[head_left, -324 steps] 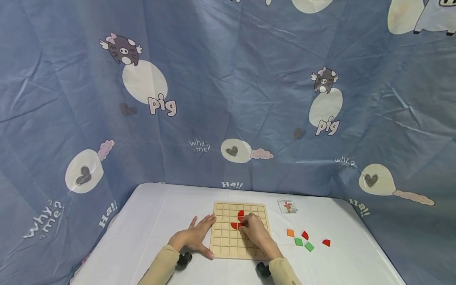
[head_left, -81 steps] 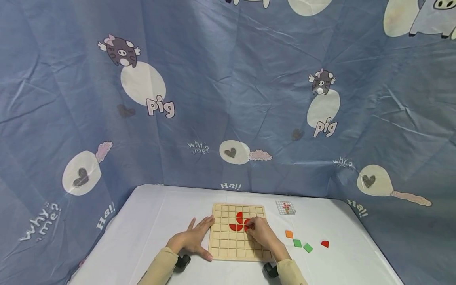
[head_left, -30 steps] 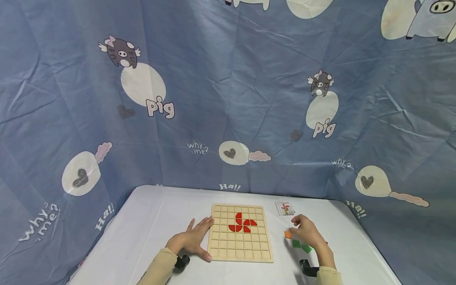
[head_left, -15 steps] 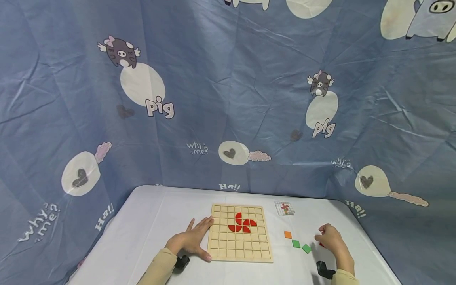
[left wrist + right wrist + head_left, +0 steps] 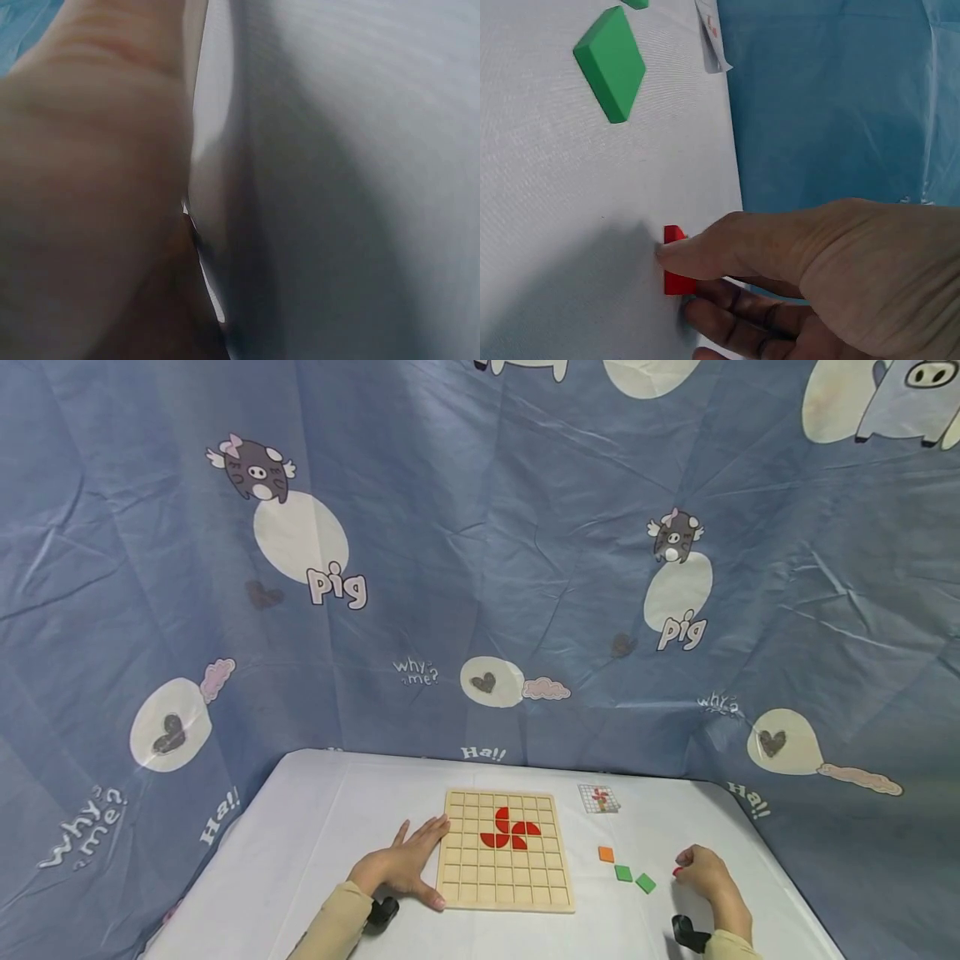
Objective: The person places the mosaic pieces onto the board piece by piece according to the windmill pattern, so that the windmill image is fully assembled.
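Observation:
My left hand (image 5: 405,867) lies with spread fingers against the left edge of a wooden grid board (image 5: 465,893). On the board, several red quarter-circle tiles (image 5: 489,841) form a pinwheel in the upper middle cells. To the right, my right hand (image 5: 707,875) pinches another red quarter-circle tile (image 5: 678,285) between thumb and fingers, at the tabletop. The thumb covers part of that tile in the right wrist view. The left wrist view has only skin and white cloth, with the fingertips hidden.
An orange square tile (image 5: 606,854) and two green square tiles, one nearer the board (image 5: 623,873) and one farther right (image 5: 646,883), lie on the white tablecloth (image 5: 360,810). A printed pattern card (image 5: 599,799) lies behind them. A blue patterned curtain (image 5: 420,568) hangs beyond the table.
Another red tile now sits on the board, completing the pinwheel shape. My right hand has left the board, moved right past the square tiles and taken hold of the loose red tile. The left hand stays put.

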`<act>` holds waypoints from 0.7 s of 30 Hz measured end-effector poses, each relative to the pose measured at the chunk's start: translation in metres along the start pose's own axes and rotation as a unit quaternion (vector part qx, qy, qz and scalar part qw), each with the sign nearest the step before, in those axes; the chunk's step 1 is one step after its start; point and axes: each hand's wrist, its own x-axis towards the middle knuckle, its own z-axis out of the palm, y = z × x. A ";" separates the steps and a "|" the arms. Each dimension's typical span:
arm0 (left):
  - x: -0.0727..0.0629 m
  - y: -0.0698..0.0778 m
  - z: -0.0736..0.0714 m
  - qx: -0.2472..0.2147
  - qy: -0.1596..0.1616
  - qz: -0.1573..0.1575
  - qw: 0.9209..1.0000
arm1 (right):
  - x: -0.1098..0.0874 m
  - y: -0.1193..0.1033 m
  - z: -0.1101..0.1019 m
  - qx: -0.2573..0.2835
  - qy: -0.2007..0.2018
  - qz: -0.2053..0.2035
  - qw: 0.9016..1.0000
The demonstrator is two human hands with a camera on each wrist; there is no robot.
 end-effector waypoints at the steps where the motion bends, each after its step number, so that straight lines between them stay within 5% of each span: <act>1: 0.000 0.000 0.000 0.001 0.000 0.000 1.000 | 0.000 0.000 0.001 0.005 0.003 0.003 1.000; 21: 0.000 0.000 0.000 0.006 0.001 0.006 1.000 | 0.007 -0.005 0.018 0.021 0.055 0.046 0.997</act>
